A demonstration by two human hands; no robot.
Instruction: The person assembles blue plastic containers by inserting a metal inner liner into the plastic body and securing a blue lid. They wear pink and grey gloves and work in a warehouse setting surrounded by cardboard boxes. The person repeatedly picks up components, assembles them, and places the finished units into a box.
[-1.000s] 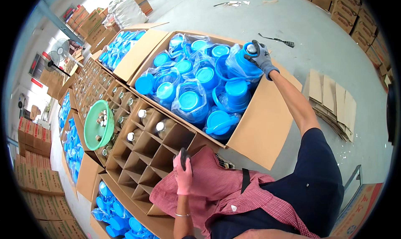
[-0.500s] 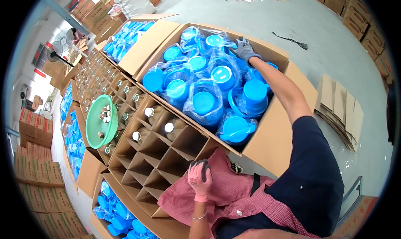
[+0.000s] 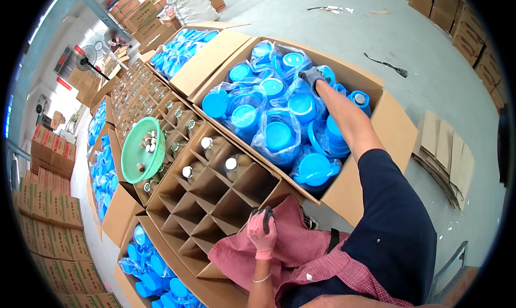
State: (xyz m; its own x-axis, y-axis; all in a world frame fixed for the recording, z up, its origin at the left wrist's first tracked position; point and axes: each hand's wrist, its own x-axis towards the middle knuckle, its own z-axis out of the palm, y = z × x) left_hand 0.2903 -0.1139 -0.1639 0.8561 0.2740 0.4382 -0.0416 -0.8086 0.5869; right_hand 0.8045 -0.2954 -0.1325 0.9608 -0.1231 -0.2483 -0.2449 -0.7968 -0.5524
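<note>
While the large carton [image 3: 396, 126] is partly covered by the right arm [image 3: 349, 119], the blue containers [image 3: 279, 136] crowding it lie partly obscured by clear bags [image 3: 274, 115] and one another. The gray-gloved right hand [image 3: 310, 78] reaches down among them, fingertips hidden; whether its grip is spread or pinching, I cannot tell. The pink-gloved left hand [image 3: 262, 234] points upward, fingers curled together.

Glossy plastic containers [image 3: 279, 137]; bottles [image 3: 238, 171] perhaps glass.
</note>
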